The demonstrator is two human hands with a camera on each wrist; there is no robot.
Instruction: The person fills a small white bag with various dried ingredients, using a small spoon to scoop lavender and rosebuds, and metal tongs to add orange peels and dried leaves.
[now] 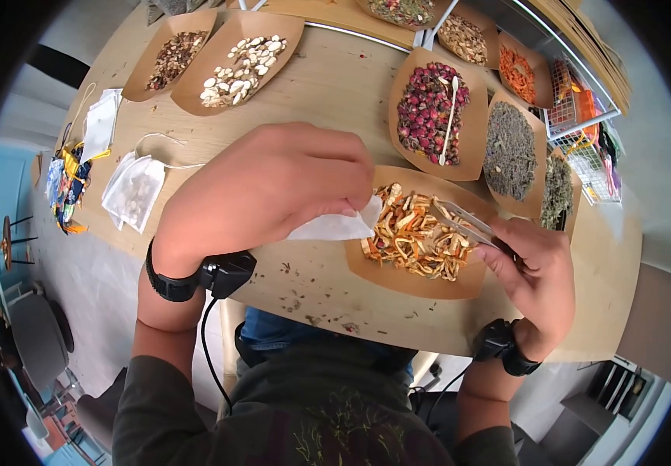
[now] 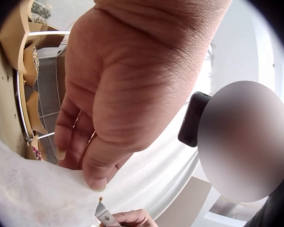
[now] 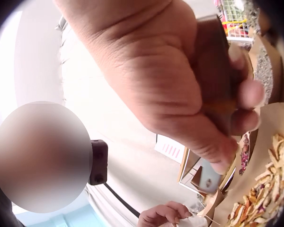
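Note:
My left hand (image 1: 273, 182) pinches a white see-through pouch (image 1: 335, 227) between thumb and fingers, beside the left end of a brown paper tray (image 1: 464, 287). Strips of dried orange peel (image 1: 409, 237) fill that tray. Over its right side, my right hand (image 1: 537, 268) grips metal tongs (image 1: 467, 221), their tips among the peel in the head view. A small brownish bit shows at the tip of the tongs (image 2: 105, 215) in the left wrist view. The pouch's mouth is hidden behind the left hand in the head view.
Paper trays of rosebuds (image 1: 432, 109) with a white spoon (image 1: 450, 120), lavender-grey herbs (image 1: 510, 151) and pale slices (image 1: 242, 70) stand beyond. A filled pouch (image 1: 135, 190) lies at left near colourful sachets (image 1: 69, 186). Wire baskets (image 1: 592, 163) stand at right. Crumbs dot the table's front edge.

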